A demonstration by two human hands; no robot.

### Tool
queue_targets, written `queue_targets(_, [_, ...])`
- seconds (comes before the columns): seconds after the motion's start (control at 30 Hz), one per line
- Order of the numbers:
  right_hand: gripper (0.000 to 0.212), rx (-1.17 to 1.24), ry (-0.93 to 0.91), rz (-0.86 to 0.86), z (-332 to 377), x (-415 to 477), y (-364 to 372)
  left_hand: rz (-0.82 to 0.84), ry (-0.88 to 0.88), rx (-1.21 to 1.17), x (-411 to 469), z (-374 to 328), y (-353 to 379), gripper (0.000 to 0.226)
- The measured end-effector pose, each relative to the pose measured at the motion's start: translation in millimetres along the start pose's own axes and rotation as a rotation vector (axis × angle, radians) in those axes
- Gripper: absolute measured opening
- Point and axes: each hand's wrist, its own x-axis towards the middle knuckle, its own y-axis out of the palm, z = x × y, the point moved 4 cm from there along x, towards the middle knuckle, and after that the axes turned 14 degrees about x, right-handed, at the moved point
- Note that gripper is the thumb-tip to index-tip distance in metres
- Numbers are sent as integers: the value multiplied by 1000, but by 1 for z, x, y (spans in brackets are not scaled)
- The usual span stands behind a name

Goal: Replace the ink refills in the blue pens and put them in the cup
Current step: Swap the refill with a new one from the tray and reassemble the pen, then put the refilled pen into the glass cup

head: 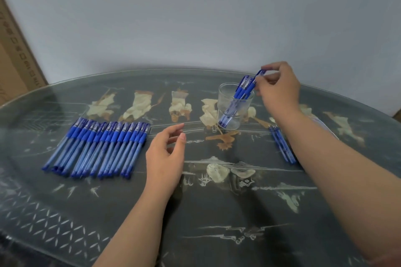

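Our right hand (277, 86) pinches a blue pen (259, 73) by its cap end, tip-down at the glass cup (223, 102) holding other pens, probably to drop it in, while our left hand (167, 154) hovers loosely open, empty, beside the pen row (97, 147).

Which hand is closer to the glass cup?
Right. The right hand is beside the cup, pinching a pen that stands in it; the left hand is open, well apart, nearer the camera.
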Motion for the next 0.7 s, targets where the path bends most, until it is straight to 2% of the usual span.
queue_targets(0.17, [17, -127, 65, 50, -17, -3, 4, 22, 2, 22, 0, 0, 2, 23])
queue_targets(0.47, [28, -167, 145, 31, -21, -6, -2, 38, 6, 45, -2, -3, 2, 20])
queue_targets(0.7, [23, -42, 101, -95, -14, -56, -1, -125, 69, -53, -4, -10, -32, 21])
